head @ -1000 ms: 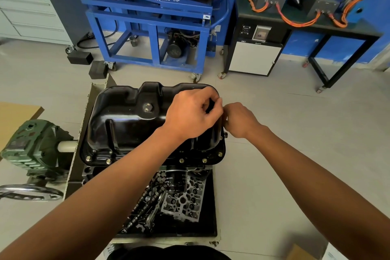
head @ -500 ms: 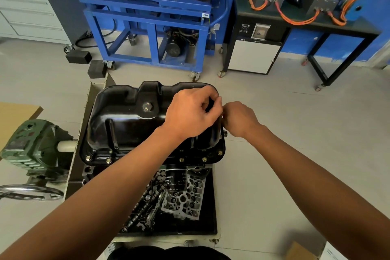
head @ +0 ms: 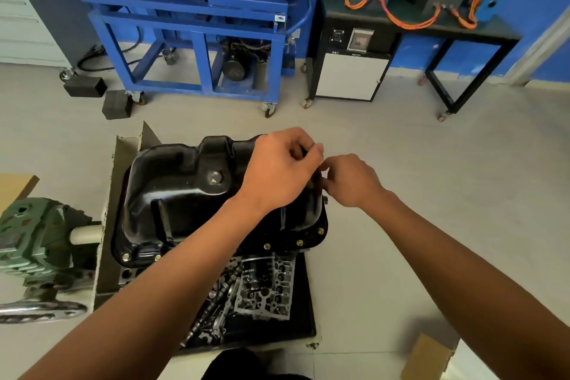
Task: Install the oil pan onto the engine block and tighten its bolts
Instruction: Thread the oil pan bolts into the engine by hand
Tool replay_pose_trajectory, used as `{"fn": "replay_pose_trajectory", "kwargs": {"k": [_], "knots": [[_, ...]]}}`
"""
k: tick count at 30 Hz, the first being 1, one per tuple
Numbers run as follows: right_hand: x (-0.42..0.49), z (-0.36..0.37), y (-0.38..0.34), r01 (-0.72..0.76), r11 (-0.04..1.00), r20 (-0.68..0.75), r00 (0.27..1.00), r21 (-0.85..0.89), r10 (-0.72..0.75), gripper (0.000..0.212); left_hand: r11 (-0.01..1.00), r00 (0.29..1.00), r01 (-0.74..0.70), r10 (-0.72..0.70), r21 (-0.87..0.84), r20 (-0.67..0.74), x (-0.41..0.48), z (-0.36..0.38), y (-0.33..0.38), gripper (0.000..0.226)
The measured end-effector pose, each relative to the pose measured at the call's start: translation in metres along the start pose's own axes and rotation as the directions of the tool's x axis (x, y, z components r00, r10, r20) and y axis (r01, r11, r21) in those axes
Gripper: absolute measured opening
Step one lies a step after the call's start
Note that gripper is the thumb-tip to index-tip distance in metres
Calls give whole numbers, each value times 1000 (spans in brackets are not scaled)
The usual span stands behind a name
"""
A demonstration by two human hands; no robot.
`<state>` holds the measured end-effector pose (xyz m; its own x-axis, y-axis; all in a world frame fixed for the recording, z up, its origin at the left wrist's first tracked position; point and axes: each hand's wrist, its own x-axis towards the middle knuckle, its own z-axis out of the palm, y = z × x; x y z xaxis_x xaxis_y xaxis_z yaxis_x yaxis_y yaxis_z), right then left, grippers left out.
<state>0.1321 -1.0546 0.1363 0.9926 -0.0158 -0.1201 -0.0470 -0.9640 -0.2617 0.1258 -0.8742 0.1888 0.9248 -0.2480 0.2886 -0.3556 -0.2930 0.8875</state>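
Note:
The black oil pan [head: 185,194] sits upside-down on the engine block [head: 129,274], its drain plug [head: 215,177] facing up. Brass-coloured bolts [head: 266,246] stand in the front flange. My left hand [head: 277,173] hovers over the pan's far right corner, fingers curled, thumb and forefinger pinched together on a small thing that I cannot make out. My right hand [head: 351,182] is at the pan's right edge, just beside the left, its fingers curled in toward the flange as on a bolt; the fingertips are hidden.
A black tray [head: 305,318] in front of the block holds a cylinder head part [head: 265,290] and a camshaft. A green gearbox [head: 37,241] stands at the left, a blue lift cart [head: 197,40] and a black bench [head: 431,28] behind, a cardboard box [head: 425,358] at lower right.
Both hands stay at the pan's far right corner with only slight finger movement. The pan has not moved.

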Motion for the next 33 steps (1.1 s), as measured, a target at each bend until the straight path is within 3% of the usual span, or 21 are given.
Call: {"fn": "replay_pose_trajectory", "kwargs": {"k": [2,4,5,7,9,12,15,21,24,27,29,31,33], "knots": [[-7,-24,-1,-6,977,-208,977,211,51,20,955,975,216,-202,-202,89,13,-2,9,27],[-20,-52,-8,116,883,-422,901,454,99,9,799,892,450,-389,-399,228,21,-4,19,36],[-24,-69,-15,205,830,-488,868,519,91,13,722,853,522,-435,-454,289,28,-4,23,41],[-31,-95,-34,337,748,-499,867,572,-8,18,628,817,576,-458,-523,351,41,-1,32,48],[-30,-107,-47,319,801,-401,910,507,-109,13,595,817,574,-460,-562,348,51,5,38,51],[-18,-109,-48,245,906,-287,947,346,-146,15,632,819,572,-476,-522,321,65,11,43,53],[0,-116,-46,291,903,-250,944,317,-216,19,656,828,553,-503,-513,249,79,11,43,54],[47,-126,-27,485,725,-233,874,489,-427,14,657,839,461,-541,-596,54,105,20,37,54],[71,-136,-7,509,671,-142,841,539,-523,9,647,809,435,-586,-627,-43,114,40,42,50],[85,-136,8,577,635,-161,792,515,-589,12,613,791,420,-608,-669,-60,119,56,43,47],[88,-130,17,576,561,-212,785,594,-582,13,609,781,431,-621,-666,-62,117,59,43,45],[94,-121,29,554,478,-287,803,682,-522,13,689,774,473,-623,-549,-115,115,57,42,46],[100,-104,41,539,508,-315,829,672,-462,12,823,775,523,-567,-221,-280,107,51,36,49]]}}
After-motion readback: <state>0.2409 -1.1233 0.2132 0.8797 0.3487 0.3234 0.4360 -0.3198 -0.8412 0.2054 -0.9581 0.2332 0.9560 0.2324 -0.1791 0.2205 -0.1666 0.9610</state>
